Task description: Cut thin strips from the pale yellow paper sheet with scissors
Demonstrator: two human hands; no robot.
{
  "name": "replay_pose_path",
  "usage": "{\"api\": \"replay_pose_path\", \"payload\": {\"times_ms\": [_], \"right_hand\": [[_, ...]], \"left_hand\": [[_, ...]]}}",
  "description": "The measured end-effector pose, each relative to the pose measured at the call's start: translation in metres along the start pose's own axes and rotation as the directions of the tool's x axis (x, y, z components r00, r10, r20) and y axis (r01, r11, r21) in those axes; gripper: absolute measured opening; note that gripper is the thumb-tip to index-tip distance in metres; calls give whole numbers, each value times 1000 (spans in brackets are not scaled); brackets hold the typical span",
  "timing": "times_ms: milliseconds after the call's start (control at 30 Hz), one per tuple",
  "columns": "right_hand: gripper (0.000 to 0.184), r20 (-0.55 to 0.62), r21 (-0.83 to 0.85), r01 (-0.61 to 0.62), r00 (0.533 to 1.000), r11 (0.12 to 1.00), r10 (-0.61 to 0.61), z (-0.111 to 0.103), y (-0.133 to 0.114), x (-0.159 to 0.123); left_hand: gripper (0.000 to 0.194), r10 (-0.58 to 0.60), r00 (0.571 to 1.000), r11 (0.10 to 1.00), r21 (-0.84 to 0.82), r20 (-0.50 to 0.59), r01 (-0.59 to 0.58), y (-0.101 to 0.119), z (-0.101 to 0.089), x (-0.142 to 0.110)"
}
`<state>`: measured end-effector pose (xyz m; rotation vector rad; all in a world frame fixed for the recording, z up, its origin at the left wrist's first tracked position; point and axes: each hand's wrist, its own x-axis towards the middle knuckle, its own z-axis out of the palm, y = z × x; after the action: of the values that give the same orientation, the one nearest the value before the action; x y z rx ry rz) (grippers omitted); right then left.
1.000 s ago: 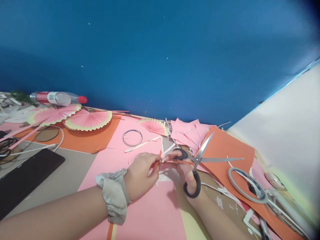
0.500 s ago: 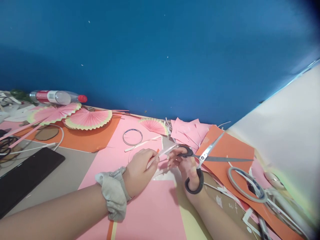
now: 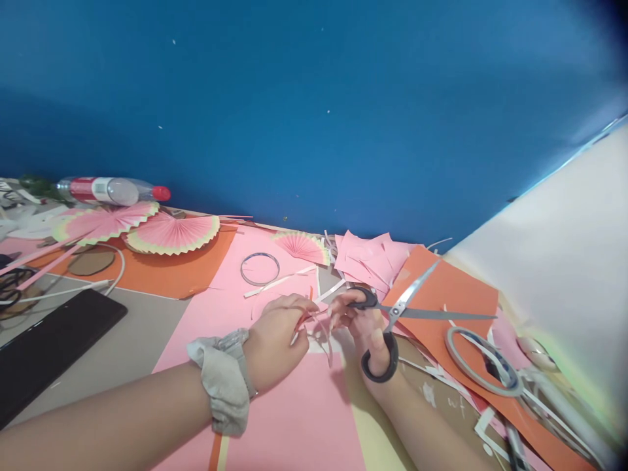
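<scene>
My left hand (image 3: 275, 337), with a grey scrunchie (image 3: 226, 386) on its wrist, is curled above the pink sheet (image 3: 299, 412). Its thumb and fingers close around thin pink paper strips (image 3: 324, 340), which dangle in loops to the right. Scissors (image 3: 405, 304) with black handles hang on my right hand (image 3: 360, 327), its thumb and fingers through the two loops. Their blades are spread apart and point away to the right. The right fingertips are close to the strips; whether they touch them I cannot tell.
Behind the hands lie a tape ring (image 3: 260, 269), a folded pink fan (image 3: 301, 246) and pink paper scraps (image 3: 370, 258). At right, a tape roll (image 3: 454, 353) rests on orange paper (image 3: 471, 288). A phone (image 3: 63, 340), pleated fans (image 3: 174, 234) and a bottle (image 3: 110, 190) are at left.
The left fingers have shifted and loosened a little. A pale strip stretched between the hands has left the left fingers, and thin pink strips now droop there. The right hand and scissors barely moved.
</scene>
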<state>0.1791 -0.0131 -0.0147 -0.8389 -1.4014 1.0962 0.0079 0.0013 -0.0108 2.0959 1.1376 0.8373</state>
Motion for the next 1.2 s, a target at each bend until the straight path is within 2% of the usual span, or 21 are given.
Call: {"api": "replay_pose_path", "payload": {"times_ms": [67, 167, 233, 333, 433, 500, 600, 700, 767, 1000, 1200], "right_hand": [[48, 5, -1, 19, 1000, 1000, -19, 0, 2, 1], [50, 47, 3, 15, 999, 1000, -16, -1, 8, 1], [50, 114, 18, -14, 993, 1000, 12, 0, 10, 0], [50, 203, 64, -64, 978, 996, 50, 5, 8, -4], [49, 226, 80, -74, 973, 994, 54, 11, 4, -6], [47, 190, 56, -8, 982, 998, -3, 12, 2, -6], [40, 24, 16, 104, 994, 994, -104, 8, 0, -1], [33, -156, 9, 127, 980, 992, -124, 3, -2, 3], [32, -216, 0, 136, 967, 991, -133, 1, -2, 5], [26, -245, -153, 209, 939, 966, -242, 3, 1, 1], [30, -254, -179, 248, 923, 952, -289, 4, 3, 1]], "left_hand": [[41, 7, 1000, 999, -36, 15, -6, 3, -3, 0], [26, 22, 999, 997, -72, 41, -19, 11, -8, 0], [18, 20, 997, 996, -89, 76, -14, 15, -12, 1], [18, 24, 990, 995, -95, 140, -10, 18, -13, 4], [5, 12, 993, 1000, -27, 113, -9, 14, -9, 4], [20, -8, 997, 999, 32, 73, 5, 8, -4, 2], [36, -36, 999, 996, 83, 36, 33, 0, 1, 0], [35, -63, 997, 990, 127, 46, 57, -4, 2, 0], [35, -73, 996, 983, 173, 60, 62, -4, -1, 2], [15, -52, 984, 925, 380, 170, -17, 1, -27, 11], [13, -65, 972, 831, 551, 227, -73, -2, -47, 16]]}}
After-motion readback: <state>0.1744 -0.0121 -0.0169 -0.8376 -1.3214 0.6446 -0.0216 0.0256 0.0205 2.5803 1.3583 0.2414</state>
